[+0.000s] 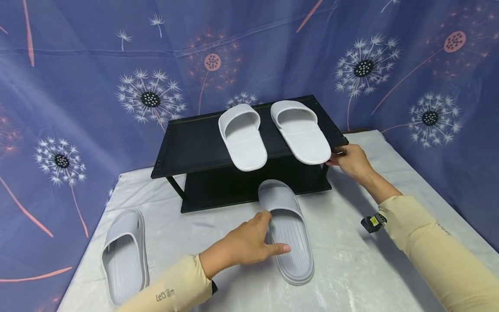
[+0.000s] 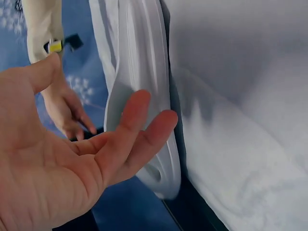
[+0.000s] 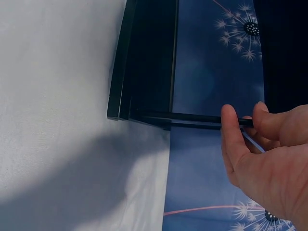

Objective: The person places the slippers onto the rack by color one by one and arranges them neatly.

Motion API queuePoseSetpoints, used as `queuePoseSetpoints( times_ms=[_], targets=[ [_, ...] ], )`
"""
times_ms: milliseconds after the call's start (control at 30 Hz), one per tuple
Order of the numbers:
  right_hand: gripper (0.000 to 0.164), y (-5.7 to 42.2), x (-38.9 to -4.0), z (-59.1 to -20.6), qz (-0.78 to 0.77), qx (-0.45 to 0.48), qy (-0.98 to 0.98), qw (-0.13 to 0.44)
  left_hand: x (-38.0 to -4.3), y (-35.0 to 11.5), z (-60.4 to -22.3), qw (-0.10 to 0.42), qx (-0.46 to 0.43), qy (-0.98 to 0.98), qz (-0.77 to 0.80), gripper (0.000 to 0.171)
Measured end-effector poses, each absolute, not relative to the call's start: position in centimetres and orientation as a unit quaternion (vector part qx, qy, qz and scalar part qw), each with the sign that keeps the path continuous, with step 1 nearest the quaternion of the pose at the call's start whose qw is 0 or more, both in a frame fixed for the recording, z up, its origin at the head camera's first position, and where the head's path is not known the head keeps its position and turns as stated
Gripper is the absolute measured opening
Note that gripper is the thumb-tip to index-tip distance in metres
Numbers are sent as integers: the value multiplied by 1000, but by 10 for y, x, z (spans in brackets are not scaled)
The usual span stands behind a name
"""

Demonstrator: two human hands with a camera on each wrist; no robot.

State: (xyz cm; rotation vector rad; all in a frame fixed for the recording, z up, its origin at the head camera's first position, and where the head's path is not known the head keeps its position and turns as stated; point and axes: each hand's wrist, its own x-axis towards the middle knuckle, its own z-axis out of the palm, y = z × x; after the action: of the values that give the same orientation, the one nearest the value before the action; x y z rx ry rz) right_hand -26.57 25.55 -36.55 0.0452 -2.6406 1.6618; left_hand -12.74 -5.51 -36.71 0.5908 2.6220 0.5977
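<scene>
With fingers relaxed, the left hand (image 1: 249, 242) overlaps the edge of a ribbed, round-ended grey slipper (image 1: 297, 229) at lower centre, while the right hand (image 1: 354, 161) pinches a thin post (image 3: 192, 117) of the flat black rack (image 1: 191, 138) mid-frame.

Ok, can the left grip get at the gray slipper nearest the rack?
Likely yes: the left grip is at the left edge of the gray slipper, and nothing visible blocks the way.

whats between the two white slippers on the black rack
Only a bare strip of the black top shelf lies between the left white slipper and the right white slipper, as the head view shows.
</scene>
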Motion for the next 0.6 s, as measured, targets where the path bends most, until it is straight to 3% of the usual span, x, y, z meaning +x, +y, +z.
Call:
queuePoseSetpoints(
  times_ms=[233,600],
  targets=[
    [36,258,-265,-367,539,13,-842,8,-116,-44,-371,169,275,933,159,80],
    [33,254,-270,-362,556,-8,-831,7,-120,-35,-372,137,398,906,47,91]
  ],
)
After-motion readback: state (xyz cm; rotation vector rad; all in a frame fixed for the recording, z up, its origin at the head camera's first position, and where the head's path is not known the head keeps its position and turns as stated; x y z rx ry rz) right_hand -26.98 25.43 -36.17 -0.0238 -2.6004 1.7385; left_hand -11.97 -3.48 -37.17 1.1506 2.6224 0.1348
